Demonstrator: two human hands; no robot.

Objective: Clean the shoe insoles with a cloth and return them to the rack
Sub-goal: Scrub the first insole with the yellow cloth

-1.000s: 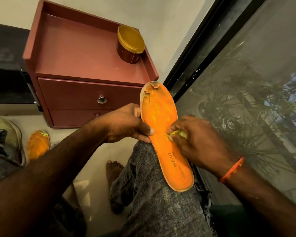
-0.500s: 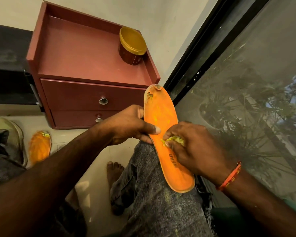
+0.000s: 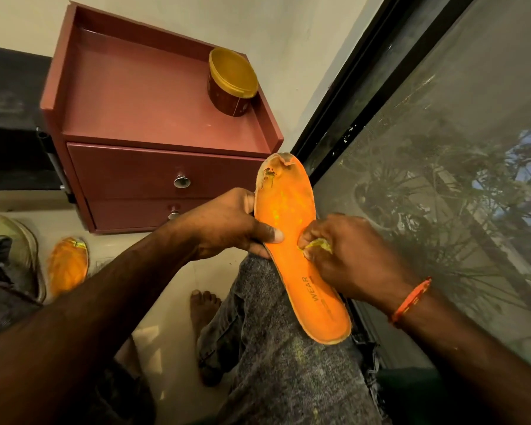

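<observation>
An orange insole [image 3: 292, 216] with a torn toe and the word WEAR near its heel rests on my right knee, toe pointing up. My left hand [image 3: 227, 223] grips its left edge, thumb across the middle. My right hand [image 3: 347, 259] presses a small yellow-green cloth [image 3: 319, 244] against the insole's right side, fingers bunched around it. A second orange insole [image 3: 68, 265] lies on the floor at the left, beside a pale shoe [image 3: 19, 237].
A maroon two-drawer cabinet [image 3: 154, 179] stands ahead, with a gold-lidded jar [image 3: 232, 81] on top. A dark-framed mesh window [image 3: 426, 148] runs along the right. My bare foot [image 3: 204, 305] rests on the light floor below my grey-jeaned knee.
My right hand with the cloth slid a little down the insole, then back up to the middle. My left hand kept its grip throughout.
</observation>
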